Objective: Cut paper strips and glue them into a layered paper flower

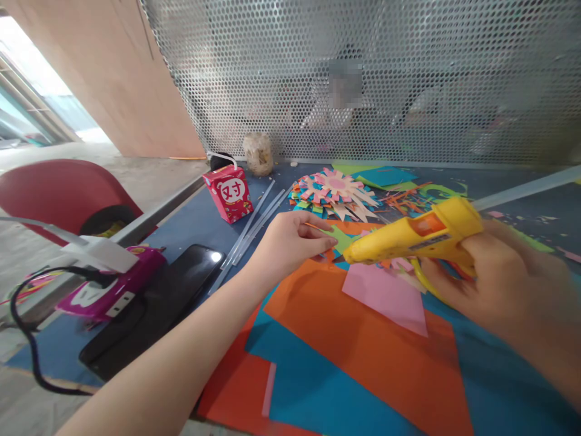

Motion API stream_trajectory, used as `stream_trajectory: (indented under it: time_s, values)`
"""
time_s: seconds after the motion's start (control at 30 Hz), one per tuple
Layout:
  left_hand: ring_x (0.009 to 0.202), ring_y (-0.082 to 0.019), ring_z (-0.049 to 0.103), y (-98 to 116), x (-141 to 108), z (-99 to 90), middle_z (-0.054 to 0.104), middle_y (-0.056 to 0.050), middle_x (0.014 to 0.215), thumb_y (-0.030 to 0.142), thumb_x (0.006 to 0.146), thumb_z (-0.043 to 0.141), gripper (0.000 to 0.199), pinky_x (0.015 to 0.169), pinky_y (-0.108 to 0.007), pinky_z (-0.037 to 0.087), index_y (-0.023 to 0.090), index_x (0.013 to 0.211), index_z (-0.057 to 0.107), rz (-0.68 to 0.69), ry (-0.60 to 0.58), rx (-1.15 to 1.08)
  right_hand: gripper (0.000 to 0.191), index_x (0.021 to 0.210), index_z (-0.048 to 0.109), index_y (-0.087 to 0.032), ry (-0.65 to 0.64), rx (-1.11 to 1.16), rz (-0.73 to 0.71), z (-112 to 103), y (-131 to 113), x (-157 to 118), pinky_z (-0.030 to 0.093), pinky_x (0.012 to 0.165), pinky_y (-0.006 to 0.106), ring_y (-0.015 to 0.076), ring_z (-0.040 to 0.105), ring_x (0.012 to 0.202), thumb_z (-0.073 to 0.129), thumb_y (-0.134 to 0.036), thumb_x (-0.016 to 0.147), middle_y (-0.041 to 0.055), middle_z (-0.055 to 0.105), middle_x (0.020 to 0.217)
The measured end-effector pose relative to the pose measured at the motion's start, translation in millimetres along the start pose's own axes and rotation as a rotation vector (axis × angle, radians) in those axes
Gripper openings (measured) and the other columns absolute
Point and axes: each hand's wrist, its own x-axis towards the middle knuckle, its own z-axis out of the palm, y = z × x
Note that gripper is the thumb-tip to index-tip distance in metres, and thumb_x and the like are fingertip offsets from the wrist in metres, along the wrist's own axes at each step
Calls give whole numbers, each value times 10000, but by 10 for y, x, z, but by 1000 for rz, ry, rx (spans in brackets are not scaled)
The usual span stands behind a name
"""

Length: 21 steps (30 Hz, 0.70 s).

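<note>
My right hand (494, 272) is wrapped round the handle of a yellow hot glue gun (408, 233), with a long clear glue stick (531, 188) poking out of its back. The gun's nozzle points left, close to the fingertips of my left hand (299, 239). Those fingers are bent and closed on a small piece of coloured paper, seen as a green bit (341, 238) and an orange bit at the fingertips; its full shape is partly hidden. Underneath lie an orange sheet (363, 327), a blue sheet (318, 387) and a pink square (385, 297).
Paper rosettes with ribbon tails (336, 184) sit behind my hands, beside shredded paper strips (403, 198). To the left are spare glue sticks (256, 224), a red drink carton (229, 194), a black phone (158, 309) and a purple power strip (113, 287). A perforated metal panel (272, 72) stands behind.
</note>
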Motion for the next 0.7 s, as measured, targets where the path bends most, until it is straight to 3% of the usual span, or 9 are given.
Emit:
stream_trajectory:
  time_s: [0.43, 0.7]
  values:
    - [497, -102, 617, -10, -6, -8, 679, -25, 627, 120, 709, 663, 117, 506, -207, 502, 125, 790, 579, 13, -3, 40, 87, 918, 455, -229, 21, 11, -13, -15, -17, 32, 418, 500, 274, 203, 636, 729, 442, -284, 852, 56, 616, 882]
    - [514, -97, 621, -10, 1, 3, 665, -5, 600, 98, 706, 661, 109, 531, -211, 526, 129, 773, 580, -9, 14, 20, 166, 965, 442, -175, 111, 0, -132, 9, 12, 26, 434, 545, 233, 161, 625, 757, 524, -215, 826, 83, 622, 937]
